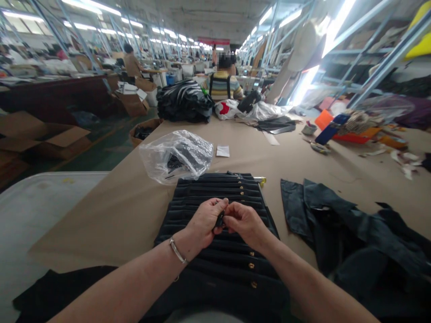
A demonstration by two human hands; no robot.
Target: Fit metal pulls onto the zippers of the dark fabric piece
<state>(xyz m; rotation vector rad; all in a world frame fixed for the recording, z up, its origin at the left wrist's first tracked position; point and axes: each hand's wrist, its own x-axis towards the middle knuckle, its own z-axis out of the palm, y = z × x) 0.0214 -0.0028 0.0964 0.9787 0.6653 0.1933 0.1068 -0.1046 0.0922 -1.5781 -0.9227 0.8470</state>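
My left hand (204,220) is closed around a small black piece (219,220), its thumb pressed on top. My right hand (246,223) meets it from the right, thumb and fingertips pinched at the edge of that same piece. What exactly the piece is cannot be made out. Both hands are over a row of overlapping dark fabric pieces (208,194), which carry small gold-coloured metal parts (251,265) along their right side. Just beyond lies a clear plastic bag (178,157) with dark items inside.
Dark cloth (357,233) is heaped on the right of the brown-covered table (134,197). A small white paper (222,151) lies ahead. Farther back are a black pile (184,101), an orange tray (357,136) and a seated person (224,83). Cardboard boxes (40,134) stand left.
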